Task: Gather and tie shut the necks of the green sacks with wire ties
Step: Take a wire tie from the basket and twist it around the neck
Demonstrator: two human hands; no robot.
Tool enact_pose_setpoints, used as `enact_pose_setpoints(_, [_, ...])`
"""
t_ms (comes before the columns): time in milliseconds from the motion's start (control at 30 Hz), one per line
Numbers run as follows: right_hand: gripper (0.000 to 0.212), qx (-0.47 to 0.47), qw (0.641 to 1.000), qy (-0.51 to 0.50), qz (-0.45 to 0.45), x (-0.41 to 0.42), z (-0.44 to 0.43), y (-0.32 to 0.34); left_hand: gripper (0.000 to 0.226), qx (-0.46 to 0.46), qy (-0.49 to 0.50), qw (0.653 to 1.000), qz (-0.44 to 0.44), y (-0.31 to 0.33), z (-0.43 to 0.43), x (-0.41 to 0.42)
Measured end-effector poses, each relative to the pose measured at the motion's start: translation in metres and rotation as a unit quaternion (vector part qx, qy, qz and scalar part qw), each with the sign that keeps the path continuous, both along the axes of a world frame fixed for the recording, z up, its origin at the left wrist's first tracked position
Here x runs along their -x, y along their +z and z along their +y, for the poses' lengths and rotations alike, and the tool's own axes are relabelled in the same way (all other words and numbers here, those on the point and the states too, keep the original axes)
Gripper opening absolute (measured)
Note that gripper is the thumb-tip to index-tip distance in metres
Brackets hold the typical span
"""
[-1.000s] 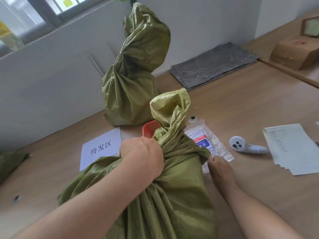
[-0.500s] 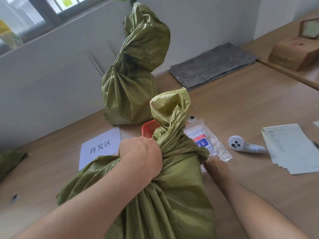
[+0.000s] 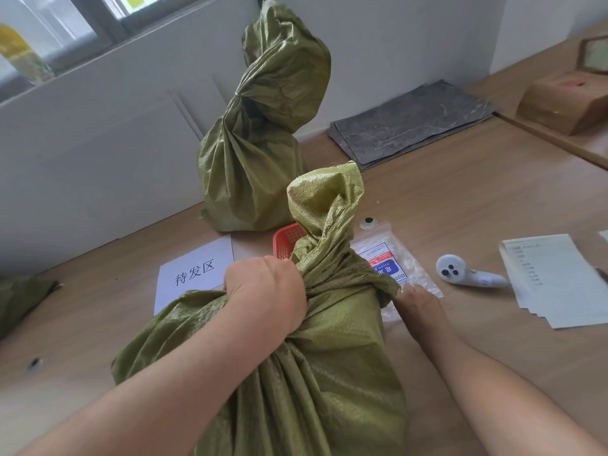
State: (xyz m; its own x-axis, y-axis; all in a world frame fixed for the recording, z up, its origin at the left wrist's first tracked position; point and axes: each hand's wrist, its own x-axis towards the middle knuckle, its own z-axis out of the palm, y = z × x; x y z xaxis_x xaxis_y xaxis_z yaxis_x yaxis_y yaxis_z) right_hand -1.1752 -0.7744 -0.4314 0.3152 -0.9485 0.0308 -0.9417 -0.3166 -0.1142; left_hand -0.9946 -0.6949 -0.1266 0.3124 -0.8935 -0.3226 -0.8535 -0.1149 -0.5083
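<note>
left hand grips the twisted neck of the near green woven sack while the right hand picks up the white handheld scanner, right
Not quite. The head view shows the right hand touching the clear plastic packet beside the near green woven sack; the white handheld scanner lies untouched. The left hand does grip the twisted neck.

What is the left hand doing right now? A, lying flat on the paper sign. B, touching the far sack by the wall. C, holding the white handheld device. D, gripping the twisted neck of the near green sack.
D: the left hand is clenched round the gathered neck of the near green sack.
</note>
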Motion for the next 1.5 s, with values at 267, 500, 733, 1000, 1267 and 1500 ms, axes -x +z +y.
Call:
enact_pose_setpoints(267, [0.035, -0.081, 0.99, -0.077, 0.081, 0.011, 0.025, 0.075, 0.022, 0.039, 0.013, 0.999, 0.024, 0.01, 0.015, -0.013])
enact_pose_setpoints(500, [0.032, -0.179, 0.946, -0.243, -0.115, -0.016, 0.039, 0.143, 0.022, 0.091, 0.06, 0.991, 0.079, 0.031, 0.042, -0.044])
enact_pose_setpoints(733, [0.013, -0.194, 0.89, -0.321, -0.26, -0.056, 0.056, 0.203, 0.022, 0.161, 0.107, 0.974, 0.119, 0.056, 0.095, -0.109])
enact_pose_setpoints(1000, [0.009, -0.257, 0.823, -0.248, -0.441, -0.145, 0.085, 0.24, 0.008, 0.269, 0.113, 0.934, 0.206, 0.1, 0.152, -0.184])
enact_pose_setpoints(1267, [0.014, -0.211, 0.823, -0.154, -0.505, -0.263, 0.169, 0.308, 0.022, 0.395, 0.155, 0.803, 0.419, 0.119, 0.195, -0.309])
enact_pose_setpoints(1500, [0.016, -0.125, 0.85, -0.052, -0.509, -0.359, 0.204, 0.354, 0.017, 0.422, 0.165, 0.673, 0.584, 0.108, 0.214, -0.374])
